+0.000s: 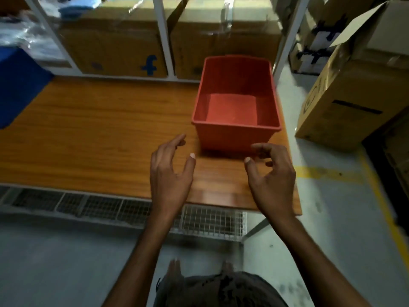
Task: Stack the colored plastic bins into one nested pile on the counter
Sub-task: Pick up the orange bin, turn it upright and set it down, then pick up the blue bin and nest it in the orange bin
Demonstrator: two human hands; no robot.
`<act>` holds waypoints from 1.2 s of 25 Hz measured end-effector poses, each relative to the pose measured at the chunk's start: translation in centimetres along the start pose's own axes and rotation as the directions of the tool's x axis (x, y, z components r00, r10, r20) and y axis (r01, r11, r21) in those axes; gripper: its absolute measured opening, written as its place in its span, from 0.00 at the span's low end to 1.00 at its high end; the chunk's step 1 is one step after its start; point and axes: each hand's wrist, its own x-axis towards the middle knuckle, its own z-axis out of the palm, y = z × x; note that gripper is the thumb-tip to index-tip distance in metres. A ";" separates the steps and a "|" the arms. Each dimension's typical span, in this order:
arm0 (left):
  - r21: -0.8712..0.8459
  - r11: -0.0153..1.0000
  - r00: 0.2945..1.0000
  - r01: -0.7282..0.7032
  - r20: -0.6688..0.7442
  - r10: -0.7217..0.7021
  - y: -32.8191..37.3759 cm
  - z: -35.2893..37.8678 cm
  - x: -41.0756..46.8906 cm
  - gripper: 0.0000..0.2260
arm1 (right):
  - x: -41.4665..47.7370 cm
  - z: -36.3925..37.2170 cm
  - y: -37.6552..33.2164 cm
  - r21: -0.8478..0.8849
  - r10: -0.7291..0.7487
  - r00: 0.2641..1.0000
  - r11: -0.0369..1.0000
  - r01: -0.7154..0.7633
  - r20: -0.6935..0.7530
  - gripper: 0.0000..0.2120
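Note:
A red plastic bin point(236, 138) stands upright and empty near the right end of the wooden counter point(99, 134). My left hand point(170, 173) hovers over the counter just in front of the bin's left corner, fingers spread, holding nothing. My right hand point(272, 176) hovers in front of the bin's right corner, fingers curled but apart, also empty. Neither hand touches the bin. At the far left a blue object point(20, 85), maybe another bin, is partly cut off by the frame edge.
Cardboard boxes point(115, 41) fill the shelf behind the counter, framed by white metal uprights point(162, 36). A tall carton point(354, 85) stands on the floor to the right. A wire shelf point(210, 220) sits below the counter's front edge. Yellow floor lines point(385, 209) run at the right.

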 end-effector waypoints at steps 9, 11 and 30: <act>0.038 0.963 0.961 0.268 0.059 -0.270 -6.5 -6.5 -11.1 0.23 | -12.1 6.5 -3.3 0.009 0.011 0.891 1.000 -0.016 0.453 0.16; 0.074 0.939 0.935 0.336 0.096 -0.342 -9.2 -9.6 -12.8 0.24 | -14.4 8.7 -4.9 0.008 0.049 0.858 0.998 -0.062 0.512 0.15; -0.337 0.713 0.706 0.615 -0.167 -0.688 -27.9 -41.6 -14.8 0.16 | -31.0 34.2 -25.9 0.154 0.174 0.551 0.854 -0.497 0.816 0.11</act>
